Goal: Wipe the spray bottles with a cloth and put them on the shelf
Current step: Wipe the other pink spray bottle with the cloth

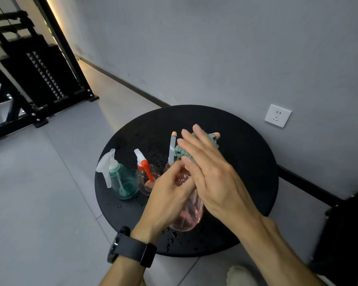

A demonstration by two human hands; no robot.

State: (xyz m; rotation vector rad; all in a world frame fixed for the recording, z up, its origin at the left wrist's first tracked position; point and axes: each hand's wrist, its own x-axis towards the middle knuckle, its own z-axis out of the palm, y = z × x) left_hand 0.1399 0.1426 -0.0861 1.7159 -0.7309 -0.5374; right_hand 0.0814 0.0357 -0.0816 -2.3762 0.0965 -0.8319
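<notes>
My left hand (170,195) grips a clear pink spray bottle (187,213) and holds it tilted above the round black table (246,162). My right hand (207,168) lies with straight fingers over a green cloth (181,151), pressing it against the bottle's spray head, whose pale trigger (171,149) sticks up. On the table to the left stand a teal bottle with a white sprayer (120,178) and a clear pink bottle with an orange and white sprayer (146,176).
Water drops dot the table top. A grey wall with a white socket (278,115) is close behind the table. A black metal rack (35,79) stands at the far left on the grey tiled floor. A dark piece of furniture (347,234) fills the right edge.
</notes>
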